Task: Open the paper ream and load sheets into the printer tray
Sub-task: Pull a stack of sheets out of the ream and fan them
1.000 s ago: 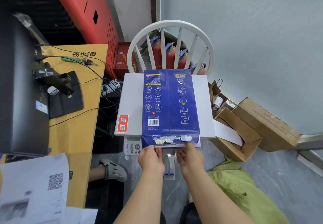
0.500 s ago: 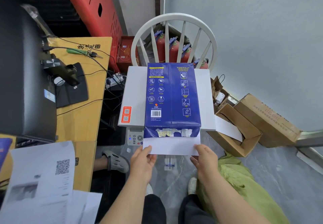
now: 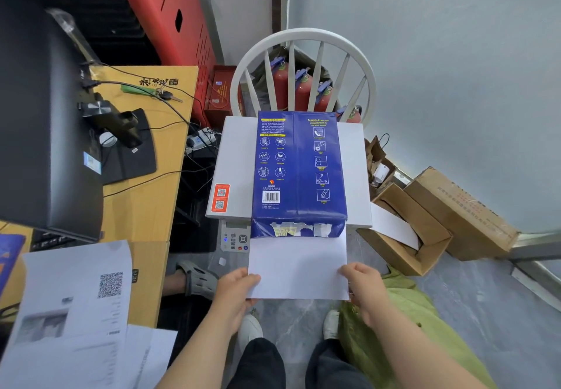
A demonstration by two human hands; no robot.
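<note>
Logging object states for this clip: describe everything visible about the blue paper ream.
The blue paper ream lies flat on the white printer top, a glossy wrapper printed with icons and a barcode. Its near end is torn open and ragged. White sheets stick out of it toward the person, gripped by the left hand and right hand.

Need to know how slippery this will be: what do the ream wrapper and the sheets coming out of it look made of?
The ream wrapper looks like coated paper with a glossy blue printed finish: it shows sheen, and its opened end has torn ragged, exposing white underneath. The sheets look like plain matte white office paper, flat and uncreased, held at both edges by the left hand and right hand.
</note>
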